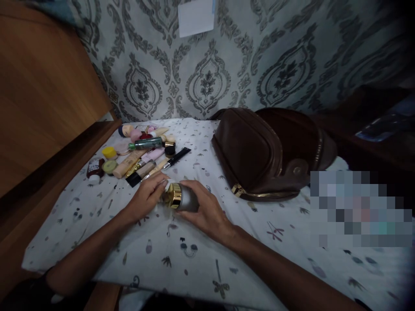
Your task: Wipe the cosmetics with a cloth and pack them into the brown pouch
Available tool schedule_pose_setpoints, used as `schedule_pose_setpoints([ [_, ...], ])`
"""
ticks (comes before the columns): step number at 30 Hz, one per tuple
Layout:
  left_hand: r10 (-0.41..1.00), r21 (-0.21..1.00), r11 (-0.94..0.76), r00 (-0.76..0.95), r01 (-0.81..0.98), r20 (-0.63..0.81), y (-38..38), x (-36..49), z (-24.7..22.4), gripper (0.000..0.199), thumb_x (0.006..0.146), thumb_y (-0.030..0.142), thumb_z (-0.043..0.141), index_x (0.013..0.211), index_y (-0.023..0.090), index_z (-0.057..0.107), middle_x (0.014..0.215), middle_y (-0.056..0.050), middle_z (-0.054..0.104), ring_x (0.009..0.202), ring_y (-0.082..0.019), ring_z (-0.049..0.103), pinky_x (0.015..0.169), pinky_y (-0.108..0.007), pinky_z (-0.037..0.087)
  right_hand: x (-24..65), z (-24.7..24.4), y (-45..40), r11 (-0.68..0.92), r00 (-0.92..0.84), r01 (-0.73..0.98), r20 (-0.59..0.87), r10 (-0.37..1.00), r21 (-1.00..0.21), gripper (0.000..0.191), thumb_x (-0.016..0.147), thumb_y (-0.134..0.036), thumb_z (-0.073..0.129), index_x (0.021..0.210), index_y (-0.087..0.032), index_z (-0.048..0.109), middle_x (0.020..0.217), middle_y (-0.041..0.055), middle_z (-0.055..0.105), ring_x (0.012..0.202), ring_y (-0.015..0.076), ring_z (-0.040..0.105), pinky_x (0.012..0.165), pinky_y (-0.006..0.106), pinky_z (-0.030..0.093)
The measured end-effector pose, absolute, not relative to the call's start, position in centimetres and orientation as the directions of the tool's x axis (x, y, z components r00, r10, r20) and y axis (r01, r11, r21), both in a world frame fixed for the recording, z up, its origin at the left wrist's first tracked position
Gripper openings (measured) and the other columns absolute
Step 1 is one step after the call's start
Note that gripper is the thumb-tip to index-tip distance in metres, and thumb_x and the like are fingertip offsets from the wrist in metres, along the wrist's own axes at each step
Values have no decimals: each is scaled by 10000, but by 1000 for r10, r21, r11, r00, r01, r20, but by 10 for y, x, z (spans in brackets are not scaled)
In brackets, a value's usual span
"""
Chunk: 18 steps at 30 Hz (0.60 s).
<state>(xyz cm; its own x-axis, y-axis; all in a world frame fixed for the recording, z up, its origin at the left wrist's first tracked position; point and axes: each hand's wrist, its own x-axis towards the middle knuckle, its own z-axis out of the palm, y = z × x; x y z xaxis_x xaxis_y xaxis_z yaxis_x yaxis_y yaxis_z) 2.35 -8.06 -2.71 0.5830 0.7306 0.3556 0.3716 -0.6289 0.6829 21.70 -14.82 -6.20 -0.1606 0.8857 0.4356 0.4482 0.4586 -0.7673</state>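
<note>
Holds a grey jar (188,198) with a gold collar (176,195) just left of the middle of the frame, tipped over, gold end toward the left. Grips the grey body in the right hand (210,211), fingers along the upper edge and thumb along the lower, spread about as wide as the body. Sets the left hand (149,193) at the gold end, thumb and fingertips curled in by a small white part (167,185); cannot tell from this view whether pinching or merely touching. Looks rigid, probably glass or hard plastic, so likely somewhat weighty, smooth enough to slip and perhaps breakable if dropped. Best held around the broad body, with light steadying at the collar. Lies well inside the right grip, with the gold collar protruding toward the left fingertips. Cannot tell whether resting on the patterned cloth (259,246) or lifted just off. Sits below the black tube (178,157) and green bottle (147,144) at left of centre, and apart from the brown bag (244,147) at right of centre.
</note>
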Motion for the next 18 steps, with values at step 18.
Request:
schedule_pose_setpoints([
  [18,794,852,-458,548,254,263,-98,34,-33,247,978,395,488,1001,175,598,885,-18,631,804,-170,582,725,-262,475,219,-59,-145,294,75,424,356,931,-857,800,728,-374,797,1403,-211,400,1347,132,557,1261,298,541,1076,455,444],
])
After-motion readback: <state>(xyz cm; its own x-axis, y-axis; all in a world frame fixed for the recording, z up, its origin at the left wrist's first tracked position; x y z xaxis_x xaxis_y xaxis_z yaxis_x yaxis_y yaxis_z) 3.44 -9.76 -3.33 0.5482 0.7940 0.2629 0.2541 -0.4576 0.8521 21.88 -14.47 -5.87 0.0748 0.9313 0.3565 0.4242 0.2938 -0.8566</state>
